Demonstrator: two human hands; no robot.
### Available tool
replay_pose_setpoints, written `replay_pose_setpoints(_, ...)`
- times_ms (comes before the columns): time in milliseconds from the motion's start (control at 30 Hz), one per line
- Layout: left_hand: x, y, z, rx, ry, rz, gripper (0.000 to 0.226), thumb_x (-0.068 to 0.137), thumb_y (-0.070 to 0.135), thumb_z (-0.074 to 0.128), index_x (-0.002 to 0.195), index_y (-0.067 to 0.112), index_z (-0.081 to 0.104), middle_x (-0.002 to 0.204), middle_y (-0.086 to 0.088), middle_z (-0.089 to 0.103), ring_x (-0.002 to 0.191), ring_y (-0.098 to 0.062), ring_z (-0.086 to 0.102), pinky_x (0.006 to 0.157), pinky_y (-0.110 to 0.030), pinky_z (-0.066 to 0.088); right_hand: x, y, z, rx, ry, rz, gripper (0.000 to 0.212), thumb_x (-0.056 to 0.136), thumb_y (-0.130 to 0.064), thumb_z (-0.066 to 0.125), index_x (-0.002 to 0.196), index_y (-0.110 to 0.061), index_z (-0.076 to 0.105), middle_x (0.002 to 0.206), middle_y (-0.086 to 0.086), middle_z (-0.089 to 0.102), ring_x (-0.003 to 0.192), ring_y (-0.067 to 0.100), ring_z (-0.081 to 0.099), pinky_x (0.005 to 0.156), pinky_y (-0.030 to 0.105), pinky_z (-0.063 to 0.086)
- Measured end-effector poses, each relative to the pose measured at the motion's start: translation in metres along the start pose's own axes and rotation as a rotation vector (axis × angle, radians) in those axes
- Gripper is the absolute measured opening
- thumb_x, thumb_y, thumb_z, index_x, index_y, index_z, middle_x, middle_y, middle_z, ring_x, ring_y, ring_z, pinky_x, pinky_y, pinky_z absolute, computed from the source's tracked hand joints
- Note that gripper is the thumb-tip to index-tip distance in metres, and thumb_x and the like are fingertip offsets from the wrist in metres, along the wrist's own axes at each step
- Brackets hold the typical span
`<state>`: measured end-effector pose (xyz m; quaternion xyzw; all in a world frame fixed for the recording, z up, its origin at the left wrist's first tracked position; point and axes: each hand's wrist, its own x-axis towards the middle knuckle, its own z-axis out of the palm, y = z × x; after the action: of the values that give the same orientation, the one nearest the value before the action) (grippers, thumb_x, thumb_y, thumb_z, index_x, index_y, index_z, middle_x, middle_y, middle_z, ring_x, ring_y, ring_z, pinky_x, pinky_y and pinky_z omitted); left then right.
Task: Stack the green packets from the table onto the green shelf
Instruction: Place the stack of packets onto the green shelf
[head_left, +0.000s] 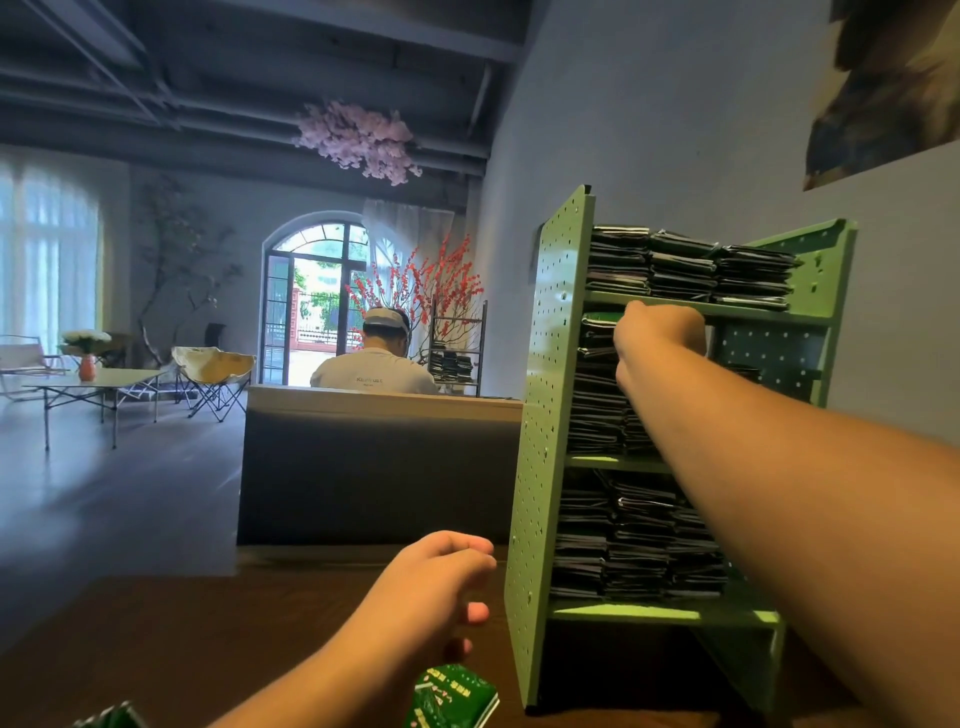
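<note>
Right hand (657, 332) reaching into shelf (558, 395) middle tier, above packet stacks (597, 410); fingers hidden inside, grip impossible to tell. Left hand (441, 587) hovering over table (208, 639), fingers loosely curled, holding nothing. Green packet (449, 699) lying on table just below left hand, beside shelf base. Top and bottom tiers sitting packed with stacks.
</note>
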<state>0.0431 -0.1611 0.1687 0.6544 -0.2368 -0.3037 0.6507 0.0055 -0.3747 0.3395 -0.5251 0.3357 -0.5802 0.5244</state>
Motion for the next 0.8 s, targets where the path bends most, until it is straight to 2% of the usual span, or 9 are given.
replay_pose_setpoints(100, 0.0, -0.001, 0.0, 0.007, -0.007, -0.009, 0.013, 0.101, 0.014, 0.057, 0.106, 0.015, 0.069, 0.106, -0.01, 0.062, 0.078, -0.022, 0.059, 0.062, -0.031, 0.043, 0.009, 0.013, 0.002, -0.075, 0.1, -0.083, 0.029, 0.096, -0.034, 0.069, 0.1, -0.007, 0.057, 0.102, 0.007, 0.06, 0.088, 0.021, 0.056, 0.076, 0.031, 0.048)
replay_pose_setpoints(300, -0.001, -0.005, -0.003, 0.004, -0.047, -0.024, 0.015, 0.102, 0.016, 0.056, 0.103, 0.013, 0.07, 0.111, -0.014, 0.063, 0.073, -0.023, 0.059, 0.062, -0.031, 0.042, 0.016, 0.018, -0.002, -0.186, 0.111, -0.186, 0.039, 0.092, -0.045, 0.07, 0.088, -0.01, 0.054, 0.09, 0.004, 0.057, 0.089, 0.022, 0.057, 0.074, 0.032, 0.049)
replay_pose_setpoints(433, -0.003, -0.007, -0.009, 0.032, -0.07, -0.025, 0.015, 0.101, 0.017, 0.057, 0.104, 0.012, 0.071, 0.11, -0.015, 0.065, 0.074, -0.022, 0.06, 0.067, -0.033, 0.044, 0.021, 0.021, -0.009, -0.21, 0.053, -0.175, 0.053, 0.094, -0.06, 0.059, 0.069, -0.014, 0.049, 0.073, 0.002, 0.054, 0.073, 0.021, 0.056, 0.07, 0.039, 0.052)
replay_pose_setpoints(533, -0.001, -0.009, -0.014, 0.045, -0.086, -0.031, 0.014, 0.1, 0.015, 0.058, 0.103, 0.01, 0.071, 0.108, -0.016, 0.065, 0.072, -0.023, 0.06, 0.074, -0.037, 0.044, 0.025, 0.022, -0.017, -0.162, -0.016, -0.159, 0.04, 0.098, -0.043, 0.054, 0.069, -0.016, 0.049, 0.073, 0.002, 0.051, 0.067, 0.019, 0.047, 0.06, 0.032, 0.039)
replay_pose_setpoints(633, 0.002, -0.011, -0.015, 0.047, -0.083, -0.047, 0.014, 0.1, 0.014, 0.059, 0.103, 0.009, 0.072, 0.107, -0.017, 0.065, 0.073, -0.025, 0.06, 0.074, -0.037, 0.044, 0.031, 0.024, -0.019, -0.347, -0.012, -0.262, 0.021, 0.092, -0.022, 0.057, 0.074, -0.014, 0.05, 0.076, 0.006, 0.047, 0.07, 0.023, 0.042, 0.057, 0.032, 0.029)
replay_pose_setpoints(733, 0.005, -0.012, -0.015, 0.053, -0.083, -0.047, 0.014, 0.1, 0.014, 0.059, 0.103, 0.009, 0.072, 0.11, -0.019, 0.066, 0.075, -0.026, 0.06, 0.074, -0.038, 0.045, 0.033, 0.026, -0.016, -0.398, -0.004, -0.334, 0.027, 0.09, -0.021, 0.061, 0.069, -0.017, 0.045, 0.066, 0.003, 0.037, 0.065, 0.021, 0.036, 0.06, 0.034, 0.029)
replay_pose_setpoints(800, 0.006, -0.013, -0.014, 0.056, -0.088, -0.049, 0.014, 0.1, 0.014, 0.058, 0.104, 0.009, 0.071, 0.112, -0.02, 0.066, 0.075, -0.026, 0.061, 0.075, -0.039, 0.046, 0.034, 0.026, -0.016, -0.42, -0.002, -0.366, 0.026, 0.091, -0.024, 0.063, 0.07, -0.016, 0.049, 0.065, 0.004, 0.04, 0.063, 0.021, 0.039, 0.059, 0.034, 0.034)
